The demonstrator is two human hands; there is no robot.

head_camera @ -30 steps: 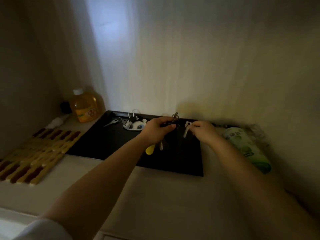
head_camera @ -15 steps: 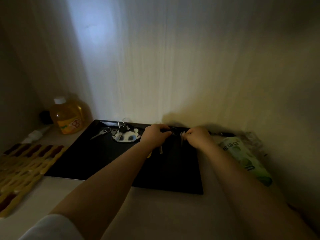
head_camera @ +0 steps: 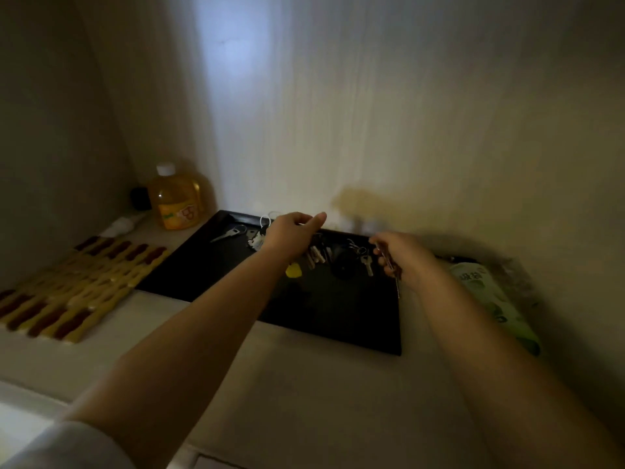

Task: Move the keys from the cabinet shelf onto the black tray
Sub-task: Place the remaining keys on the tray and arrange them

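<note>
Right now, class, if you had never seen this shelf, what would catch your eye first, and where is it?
The black tray at the centre of the dim shelf, scattered with bunches of keys, draws the eye first. Both hands reach over it: the left hand hovers open, the right hand pinches something thin at the tray's right edge. Behind on the left glows a yellow bottle.

Pale cabinet shelf (head_camera: 304, 384), black tray (head_camera: 338, 319), slatted mat (head_camera: 77, 289), orange bottle (head_camera: 177, 201), green packet (head_camera: 497, 306)

Bare forearms; pale grey sleeve (head_camera: 67, 445) pushed up on left arm.
</note>
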